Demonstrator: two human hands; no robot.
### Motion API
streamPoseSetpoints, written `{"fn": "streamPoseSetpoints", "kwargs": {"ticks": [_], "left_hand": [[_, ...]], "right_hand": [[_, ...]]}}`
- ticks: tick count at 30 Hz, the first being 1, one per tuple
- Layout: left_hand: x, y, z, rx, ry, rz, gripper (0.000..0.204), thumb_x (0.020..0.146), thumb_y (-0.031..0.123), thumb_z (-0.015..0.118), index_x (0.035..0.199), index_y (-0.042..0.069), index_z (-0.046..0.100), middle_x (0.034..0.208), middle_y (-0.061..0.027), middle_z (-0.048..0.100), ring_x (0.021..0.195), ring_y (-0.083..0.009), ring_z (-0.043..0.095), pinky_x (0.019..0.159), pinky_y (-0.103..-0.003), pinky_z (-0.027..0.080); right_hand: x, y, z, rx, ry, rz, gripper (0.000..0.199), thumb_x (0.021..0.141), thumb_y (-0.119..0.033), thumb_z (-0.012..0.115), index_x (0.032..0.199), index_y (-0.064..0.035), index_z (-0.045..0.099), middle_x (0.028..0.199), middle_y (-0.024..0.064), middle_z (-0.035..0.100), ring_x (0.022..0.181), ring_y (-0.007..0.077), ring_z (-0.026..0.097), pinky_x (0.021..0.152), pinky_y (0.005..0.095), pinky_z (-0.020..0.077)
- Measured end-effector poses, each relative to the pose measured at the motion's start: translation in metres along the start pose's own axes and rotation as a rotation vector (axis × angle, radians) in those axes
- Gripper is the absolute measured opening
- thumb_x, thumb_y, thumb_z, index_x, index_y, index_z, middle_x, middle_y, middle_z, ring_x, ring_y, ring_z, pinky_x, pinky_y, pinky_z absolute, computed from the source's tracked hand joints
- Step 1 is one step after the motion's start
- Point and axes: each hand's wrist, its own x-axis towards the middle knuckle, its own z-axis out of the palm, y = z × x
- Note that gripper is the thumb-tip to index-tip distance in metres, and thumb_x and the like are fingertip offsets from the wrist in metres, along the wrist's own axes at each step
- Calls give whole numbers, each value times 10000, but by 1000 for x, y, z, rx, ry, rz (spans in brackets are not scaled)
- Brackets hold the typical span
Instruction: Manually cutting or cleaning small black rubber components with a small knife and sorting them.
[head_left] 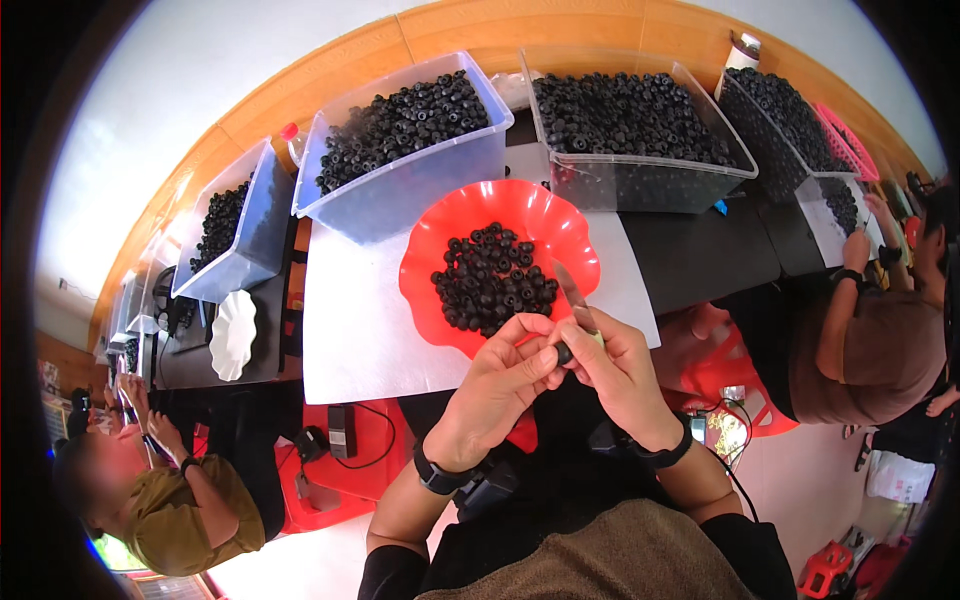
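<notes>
One red bowl (550,222) holds round black pieces (487,283); left hand (500,385) pinches one, right hand (628,375) grips a knife (571,291).

No words, numbers or signs are showing legibly here. Toward the right edge, a white bag (898,474) is bearing small reddish marks, which are appearing too tiny and blurred to read.
</notes>
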Motion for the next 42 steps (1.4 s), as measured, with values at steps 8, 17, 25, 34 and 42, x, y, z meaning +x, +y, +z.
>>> {"fn": "streamPoseSetpoints", "kwargs": {"ticks": [8, 17, 25, 34, 42], "left_hand": [[20, 60, 10, 399, 92, 105, 165, 960, 116, 562, 1114, 60, 566, 1009, -8, 606, 989, -144, 626, 813, -234, 506], [78, 150, 4, 837, 359, 559, 292, 909, 123, 630, 1156, -21, 570, 1057, -97, 635, 964, -159, 617, 883, -260, 486], [100, 66, -26, 1704, -75, 69, 202, 809, 126, 696, 977, 14, 680, 847, -50, 667, 763, -121, 615, 709, -265, 485], [108, 49, -16, 1893, -165, -18, 245, 690, 46, 752, 907, -1, 647, 753, -90, 636, 715, -193, 627, 689, -327, 485], [96, 62, -17, 1731, 17, 28, 259, 751, 48, 721, 997, 9, 649, 846, -55, 650, 737, -127, 606, 706, -277, 491]], "right_hand": [[-12, 5, -24, 7, 109, -33, 191, 970, -178, 570, 888, -7, 594, 680, -63, 446, 591, 8, 372, 519, 188, 300], [-17, 6, -26, -120, 134, -81, 175, 956, -167, 590, 862, -19, 589, 681, -60, 458, 604, 10, 395, 529, 187, 314], [-21, 2, -32, -13, 120, 40, 161, 952, -166, 604, 892, -17, 598, 679, -73, 442, 605, -1, 384, 531, 175, 309], [-29, 16, -40, -141, 175, -40, 175, 933, -178, 632, 901, -6, 620, 675, -67, 448, 623, 17, 360, 531, 200, 308], [-30, 16, -40, -167, 140, -61, 180, 947, -181, 609, 932, -2, 616, 702, -51, 475, 655, 15, 386, 567, 196, 339]]}}
